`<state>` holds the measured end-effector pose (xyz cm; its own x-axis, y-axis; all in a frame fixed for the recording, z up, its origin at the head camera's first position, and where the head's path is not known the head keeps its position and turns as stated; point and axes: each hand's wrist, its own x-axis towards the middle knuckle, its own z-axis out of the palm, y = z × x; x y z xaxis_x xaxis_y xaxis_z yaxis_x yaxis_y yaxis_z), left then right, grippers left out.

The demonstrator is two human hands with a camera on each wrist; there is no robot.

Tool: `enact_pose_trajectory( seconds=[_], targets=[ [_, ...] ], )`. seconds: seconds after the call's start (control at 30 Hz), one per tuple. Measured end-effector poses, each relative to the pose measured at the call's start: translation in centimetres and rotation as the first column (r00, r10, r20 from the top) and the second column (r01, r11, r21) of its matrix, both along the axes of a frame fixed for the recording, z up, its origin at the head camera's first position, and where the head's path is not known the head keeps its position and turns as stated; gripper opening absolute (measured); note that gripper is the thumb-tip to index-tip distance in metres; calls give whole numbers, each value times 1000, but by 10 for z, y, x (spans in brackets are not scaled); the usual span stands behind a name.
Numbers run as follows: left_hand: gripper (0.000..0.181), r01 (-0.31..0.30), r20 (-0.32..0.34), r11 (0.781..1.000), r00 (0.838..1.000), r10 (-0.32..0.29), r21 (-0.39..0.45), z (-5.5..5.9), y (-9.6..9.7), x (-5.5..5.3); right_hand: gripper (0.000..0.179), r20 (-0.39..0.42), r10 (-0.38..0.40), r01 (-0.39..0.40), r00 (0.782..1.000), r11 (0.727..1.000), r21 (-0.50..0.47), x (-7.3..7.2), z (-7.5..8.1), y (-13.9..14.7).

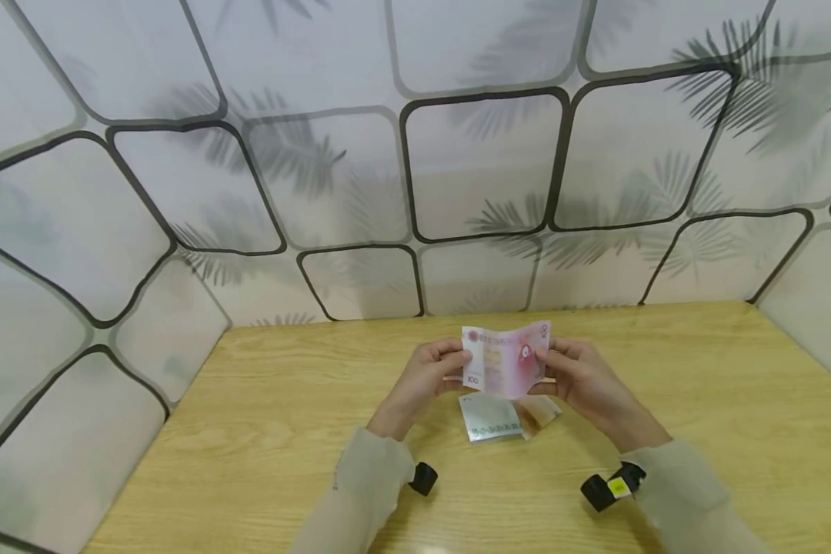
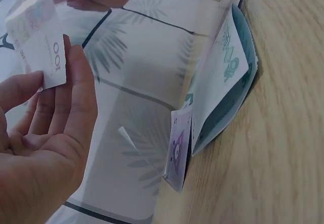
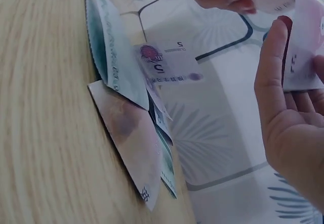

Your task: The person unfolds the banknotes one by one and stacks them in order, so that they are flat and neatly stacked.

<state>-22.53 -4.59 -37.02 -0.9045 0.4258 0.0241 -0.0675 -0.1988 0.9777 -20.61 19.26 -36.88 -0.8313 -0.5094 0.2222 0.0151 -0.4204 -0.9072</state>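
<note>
A pinkish-red banknote point(image 1: 505, 360) marked 100 is held up above the table, creased across its width. My left hand point(image 1: 439, 369) pinches one end between thumb and fingers. At the opposite end, my right hand point(image 1: 575, 371) pinches it the same way. Below lies a small pile of notes: a folded green banknote point(image 1: 488, 418) and a brownish banknote point(image 1: 538, 413) partly beneath it. In the right wrist view a purple banknote point(image 3: 169, 62) marked 5 stands out behind the green one. The left wrist view shows the green note's fold gaping open.
The pile rests on a light wooden table point(image 1: 284, 415). A pale wall covering point(image 1: 485, 169) with dark rounded outlines and leaf prints rises behind the table and along its sides. Black wrist cameras sit on the left wrist point(image 1: 424, 478) and right wrist.
</note>
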Motion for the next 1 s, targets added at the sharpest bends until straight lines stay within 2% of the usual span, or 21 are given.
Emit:
enact_pose_trajectory(
  seconds=[0.1,0.2,0.37,0.4,0.6,0.67,0.8,1.0],
  targets=[
    [20,-23,-3,1000,1000,22,-16,-1,6,2,28,-24,-18,20,1000,996,90,3,-1,-5],
    [20,-15,-12,1000,1000,15,-26,-1,11,5,26,-46,-25,33,999,986,162,6,-4,-9],
    [21,-5,-56,999,998,2,-52,1,13,10,25,-101,-56,78,993,971,224,7,-5,-15],
    [21,-13,-61,998,998,9,-64,5,12,12,24,-112,-72,97,991,967,237,8,-3,-15],
    [22,-63,-77,990,996,54,-124,9,0,11,16,-109,-181,207,977,925,318,11,4,-1],
    [23,-62,-82,990,995,52,-123,7,-5,10,17,-111,-202,228,973,917,328,12,4,5],
    [30,-59,-82,991,995,49,-122,8,-13,13,21,-118,-214,242,970,906,348,14,3,13],
    [33,-78,-95,983,993,63,-169,9,-21,18,27,-82,-224,237,971,870,432,19,5,23]
  ],
)
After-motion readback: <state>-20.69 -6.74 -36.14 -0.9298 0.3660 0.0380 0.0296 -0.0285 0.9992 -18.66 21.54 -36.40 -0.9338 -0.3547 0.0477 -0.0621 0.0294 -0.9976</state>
